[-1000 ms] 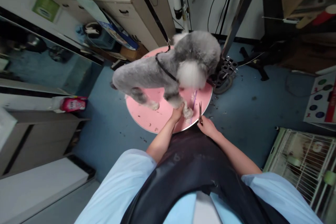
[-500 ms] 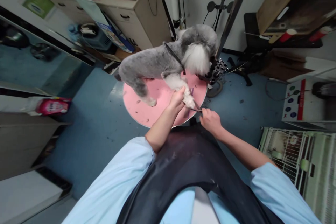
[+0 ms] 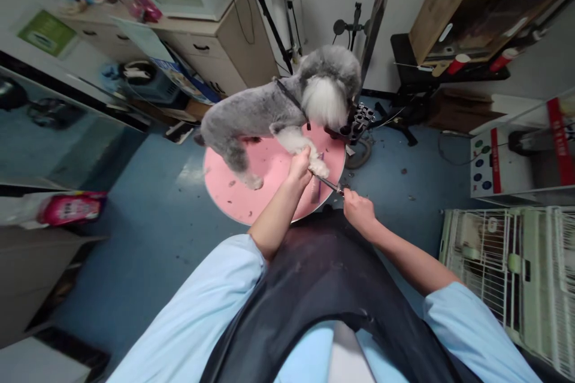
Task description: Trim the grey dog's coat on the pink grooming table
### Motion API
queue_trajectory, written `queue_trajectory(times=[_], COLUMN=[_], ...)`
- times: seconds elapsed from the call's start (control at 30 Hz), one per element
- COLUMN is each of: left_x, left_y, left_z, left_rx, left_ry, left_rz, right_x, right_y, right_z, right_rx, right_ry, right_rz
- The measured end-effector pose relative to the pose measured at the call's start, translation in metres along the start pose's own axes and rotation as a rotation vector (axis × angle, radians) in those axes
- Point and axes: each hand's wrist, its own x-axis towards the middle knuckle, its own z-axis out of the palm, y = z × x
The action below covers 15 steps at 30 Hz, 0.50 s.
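Observation:
A grey dog with a white muzzle (image 3: 251, 109) stands on a round pink grooming table (image 3: 269, 191), a dark strap (image 3: 290, 96) around its body. My left hand (image 3: 300, 167) is wrapped around the dog's raised white front leg (image 3: 319, 167), near the paw. In my right hand (image 3: 359, 210) are scissors (image 3: 331, 184), their handles mostly hidden by my fingers. The blades look closed and lie just below the paw, pointing at my left hand. A purple comb (image 3: 315, 191) rests on the table beneath them.
Hair clippings lie on the tabletop and the blue floor (image 3: 171, 239). A curved metal post (image 3: 377, 6) and a rack with round holes (image 3: 359, 121) stand by the dog's head. Wire cages (image 3: 485, 257) are at the right, a drawer cabinet (image 3: 215, 48) behind.
The scissor blades, spread at the paw before, now look closed and sit just below it. The view has shifted slightly, moving the dog and table a little left.

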Motion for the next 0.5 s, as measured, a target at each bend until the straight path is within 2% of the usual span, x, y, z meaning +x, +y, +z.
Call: queue_trajectory(times=[0.17,0.33,0.5], left_x=[-0.004,0.001,0.009], left_y=[0.002,0.001,0.000], left_z=[0.001,-0.005,-0.011], left_rx=[0.078,0.090,0.084], left_ry=[0.000,-0.033,-0.069], left_rz=[0.019,-0.009,-0.021], right_x=[-0.001,-0.004,-0.005], right_y=[-0.005,-0.009,-0.015], right_z=[-0.004,-0.004,-0.007], right_rx=[-0.020,-0.014,-0.002], right_ry=[0.043,-0.011,0.011], right_rz=[0.009,0.006,0.032])
